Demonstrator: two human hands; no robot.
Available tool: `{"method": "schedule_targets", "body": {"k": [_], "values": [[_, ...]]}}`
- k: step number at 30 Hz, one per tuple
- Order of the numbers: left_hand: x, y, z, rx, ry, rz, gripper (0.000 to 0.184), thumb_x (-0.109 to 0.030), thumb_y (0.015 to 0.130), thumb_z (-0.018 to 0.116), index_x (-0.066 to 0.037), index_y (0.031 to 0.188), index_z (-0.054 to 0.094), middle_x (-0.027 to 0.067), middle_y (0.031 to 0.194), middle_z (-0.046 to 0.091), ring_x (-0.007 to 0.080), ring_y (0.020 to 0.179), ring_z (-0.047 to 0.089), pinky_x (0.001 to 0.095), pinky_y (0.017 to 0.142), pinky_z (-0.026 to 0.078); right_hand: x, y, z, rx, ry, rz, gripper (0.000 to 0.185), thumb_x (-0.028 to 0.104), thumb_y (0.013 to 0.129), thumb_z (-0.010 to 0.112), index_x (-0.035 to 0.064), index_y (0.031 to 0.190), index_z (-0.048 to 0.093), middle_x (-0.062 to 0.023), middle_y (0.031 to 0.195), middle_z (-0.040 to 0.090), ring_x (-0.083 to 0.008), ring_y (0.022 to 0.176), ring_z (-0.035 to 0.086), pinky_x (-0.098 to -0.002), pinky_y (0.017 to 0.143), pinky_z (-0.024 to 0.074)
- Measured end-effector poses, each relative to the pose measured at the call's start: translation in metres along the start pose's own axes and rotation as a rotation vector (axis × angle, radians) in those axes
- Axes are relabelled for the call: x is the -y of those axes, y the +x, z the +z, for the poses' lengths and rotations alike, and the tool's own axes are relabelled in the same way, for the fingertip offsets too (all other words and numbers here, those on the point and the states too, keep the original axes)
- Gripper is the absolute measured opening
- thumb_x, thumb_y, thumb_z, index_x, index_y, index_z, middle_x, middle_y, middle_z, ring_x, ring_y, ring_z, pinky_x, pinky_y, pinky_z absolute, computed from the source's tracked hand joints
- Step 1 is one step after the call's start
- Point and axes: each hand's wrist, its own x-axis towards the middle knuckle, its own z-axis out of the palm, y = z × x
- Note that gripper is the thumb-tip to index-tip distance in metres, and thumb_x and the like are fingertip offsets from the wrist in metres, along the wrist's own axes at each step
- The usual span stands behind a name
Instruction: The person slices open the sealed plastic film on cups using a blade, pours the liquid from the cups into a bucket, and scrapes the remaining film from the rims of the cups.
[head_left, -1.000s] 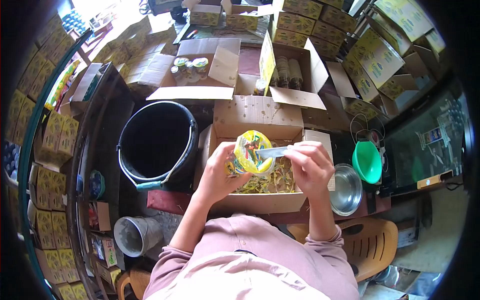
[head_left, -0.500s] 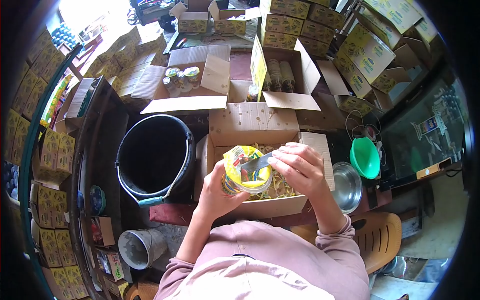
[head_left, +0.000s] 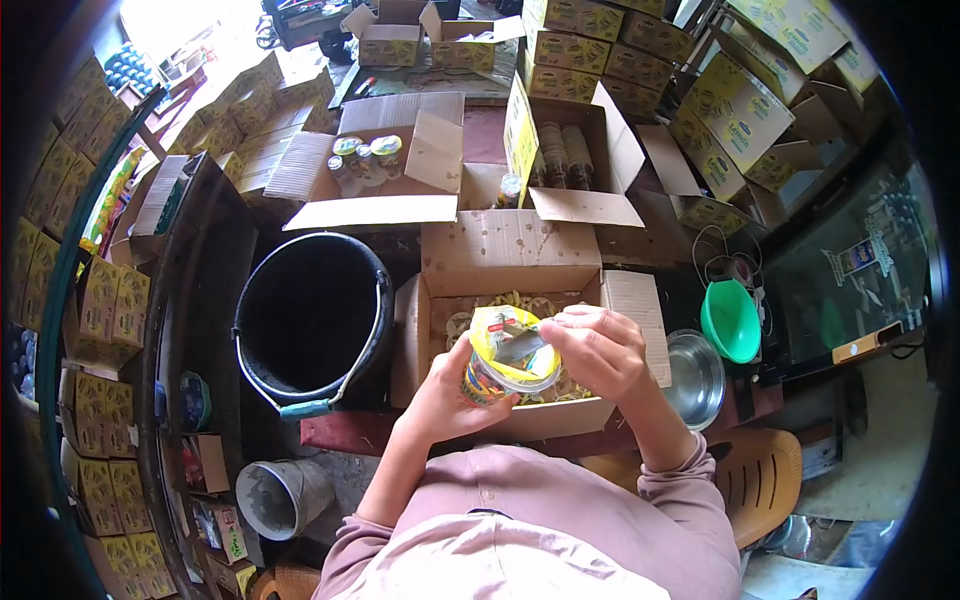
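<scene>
My left hand (head_left: 442, 395) is wrapped round a clear plastic jar (head_left: 485, 384) with a colourful label, tilted toward me. A yellow printed film (head_left: 488, 324) stands up at the jar's mouth, partly loose from the rim. In my right hand (head_left: 602, 352) is a knife, its flat grey blade (head_left: 518, 346) lying against the film at the opening. My fingers hide the knife's handle. Beneath both hands sits an open cardboard box (head_left: 508, 246) with yellow scraps in its bottom.
A black bucket (head_left: 262, 330) stands left of the box, a steel bowl (head_left: 693, 376) and a green bowl (head_left: 731, 320) to its right. Behind are open boxes holding jars (head_left: 385, 150) and stacked cups (head_left: 575, 155). A grey bucket (head_left: 270, 500) is low at left.
The jar and both hands have shifted slightly right and toward me. The jar is tilted more, and the blade has moved with it, still at the film.
</scene>
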Motion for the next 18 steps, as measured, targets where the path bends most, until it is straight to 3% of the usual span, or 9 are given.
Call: {"method": "schedule_targets", "body": {"k": [3,12,15,18], "values": [[0.0,0.0,0.002,0.062,-0.14,-0.059,0.063,-0.01,0.065,0.07,0.002,0.119,0.04,0.0093,0.096,0.06,0.0135,0.087,0.058,0.0268,0.079,0.045,-0.004,-0.005,0.006,-0.058,0.051,0.046,0.04,0.003,0.066,0.067,-0.0024,0.105,0.059,-0.0067,0.073,0.062,-0.0162,0.067,0.062,-0.03,0.065,0.0547],[0.011,-0.002,0.003,0.245,-0.404,-0.215,0.068,-0.007,0.065,0.072,-0.001,0.123,0.038,0.0053,0.102,0.055,0.0116,0.094,0.051,0.026,0.085,0.041,-0.006,-0.012,0.004,-0.056,0.043,0.04,0.042,0.001,0.065,0.067,-0.005,0.105,0.058,-0.0102,0.078,0.064,-0.0196,0.071,0.064,-0.0313,0.064,0.055],[0.01,-0.003,0.003,0.254,-0.56,-0.293,0.053,-0.004,0.065,0.068,-0.003,0.112,0.045,0.0037,0.089,0.06,0.0094,0.078,0.056,0.0249,0.073,0.046,-0.006,-0.011,0.004,-0.085,0.042,0.006,0.039,0.001,0.065,0.067,-0.005,0.102,0.058,-0.0103,0.079,0.064,-0.0196,0.071,0.064,-0.031,0.065,0.055],[0.021,-0.003,-0.002,0.35,-0.518,-0.225,0.067,-0.004,0.066,0.07,-0.002,0.123,0.036,0.0057,0.104,0.053,0.0106,0.094,0.051,0.0258,0.083,0.042,-0.005,-0.006,0.004,-0.116,0.031,-0.025,0.033,-0.006,0.065,0.07,-0.0032,0.096,0.06,-0.0089,0.069,0.062,-0.0199,0.063,0.063,-0.0296,0.056,0.0538]]}}
